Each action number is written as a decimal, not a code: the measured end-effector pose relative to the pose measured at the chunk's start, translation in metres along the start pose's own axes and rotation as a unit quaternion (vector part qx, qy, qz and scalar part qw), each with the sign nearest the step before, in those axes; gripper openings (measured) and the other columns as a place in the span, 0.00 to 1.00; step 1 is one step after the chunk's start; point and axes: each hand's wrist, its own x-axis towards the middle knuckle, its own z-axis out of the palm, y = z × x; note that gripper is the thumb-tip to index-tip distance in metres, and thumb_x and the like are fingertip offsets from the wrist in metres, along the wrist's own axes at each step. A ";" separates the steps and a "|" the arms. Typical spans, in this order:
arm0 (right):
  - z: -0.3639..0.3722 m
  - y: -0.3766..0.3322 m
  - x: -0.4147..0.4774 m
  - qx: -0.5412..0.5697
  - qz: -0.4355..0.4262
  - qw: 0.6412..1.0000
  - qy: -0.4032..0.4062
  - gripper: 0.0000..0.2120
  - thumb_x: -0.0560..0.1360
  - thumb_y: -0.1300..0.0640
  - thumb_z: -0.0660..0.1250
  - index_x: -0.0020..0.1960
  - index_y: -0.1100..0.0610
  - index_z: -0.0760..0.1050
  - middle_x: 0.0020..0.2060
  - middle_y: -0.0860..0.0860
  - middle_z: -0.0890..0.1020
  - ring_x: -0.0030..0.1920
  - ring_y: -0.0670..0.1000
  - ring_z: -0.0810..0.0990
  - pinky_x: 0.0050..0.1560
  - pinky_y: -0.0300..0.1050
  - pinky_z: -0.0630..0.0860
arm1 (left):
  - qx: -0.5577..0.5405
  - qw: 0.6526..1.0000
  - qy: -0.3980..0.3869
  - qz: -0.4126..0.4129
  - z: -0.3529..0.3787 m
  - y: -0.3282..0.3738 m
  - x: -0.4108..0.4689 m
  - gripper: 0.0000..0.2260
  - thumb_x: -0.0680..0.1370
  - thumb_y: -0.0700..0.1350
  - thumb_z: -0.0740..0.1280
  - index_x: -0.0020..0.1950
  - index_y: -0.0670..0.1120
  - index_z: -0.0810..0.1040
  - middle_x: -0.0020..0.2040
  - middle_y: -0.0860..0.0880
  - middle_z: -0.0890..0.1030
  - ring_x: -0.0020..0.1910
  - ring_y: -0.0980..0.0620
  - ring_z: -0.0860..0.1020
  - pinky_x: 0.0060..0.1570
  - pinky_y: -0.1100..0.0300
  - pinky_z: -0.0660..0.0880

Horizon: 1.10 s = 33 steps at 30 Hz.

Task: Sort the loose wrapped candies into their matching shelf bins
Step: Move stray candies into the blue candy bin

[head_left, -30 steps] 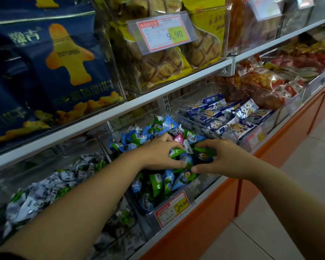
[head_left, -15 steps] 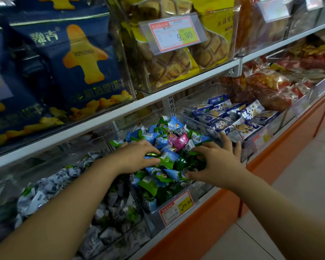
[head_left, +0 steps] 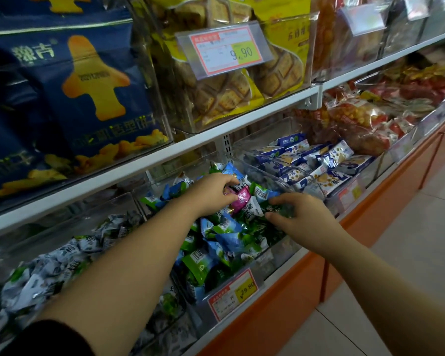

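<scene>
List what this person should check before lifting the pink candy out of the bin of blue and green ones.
1. Pink candy found among the blue and green candies: ok.
2. Left hand pinches the pink candy: ok.
3. Pink candy free of neighbours: not ok, a white candy lies against it.
4. Right hand free to help: not ok, it grips a green candy.
5. Matching bin for pink candies in sight: cannot tell.
</scene>
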 end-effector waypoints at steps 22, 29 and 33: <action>0.005 0.004 0.010 0.008 -0.006 0.999 -0.031 0.19 0.76 0.46 0.65 0.64 0.52 0.75 0.61 0.49 0.78 0.55 0.48 0.78 0.53 0.39 0.71 | 0.002 0.998 -0.040 -0.050 0.008 -0.013 0.021 0.19 0.73 0.55 0.71 0.60 0.51 0.75 0.54 0.48 0.66 0.52 0.50 0.70 0.55 0.57 0.68; 0.008 0.003 0.012 0.008 -0.001 1.000 0.000 0.18 0.75 0.45 0.66 0.62 0.50 0.76 0.60 0.49 0.78 0.63 0.55 0.73 0.60 0.48 0.70 | -0.059 0.998 0.021 0.002 0.007 -0.010 0.016 0.09 0.73 0.50 0.72 0.49 0.51 0.76 0.53 0.51 0.78 0.49 0.52 0.75 0.46 0.58 0.70; 0.006 -0.006 0.010 -0.005 -0.014 0.996 0.090 0.13 0.75 0.48 0.67 0.57 0.49 0.78 0.58 0.49 0.79 0.73 0.57 0.57 0.70 0.59 0.59 | -0.074 0.980 0.179 0.051 -0.005 -0.002 -0.002 0.07 0.73 0.49 0.72 0.46 0.53 0.74 0.45 0.56 0.74 0.44 0.54 0.73 0.45 0.58 0.70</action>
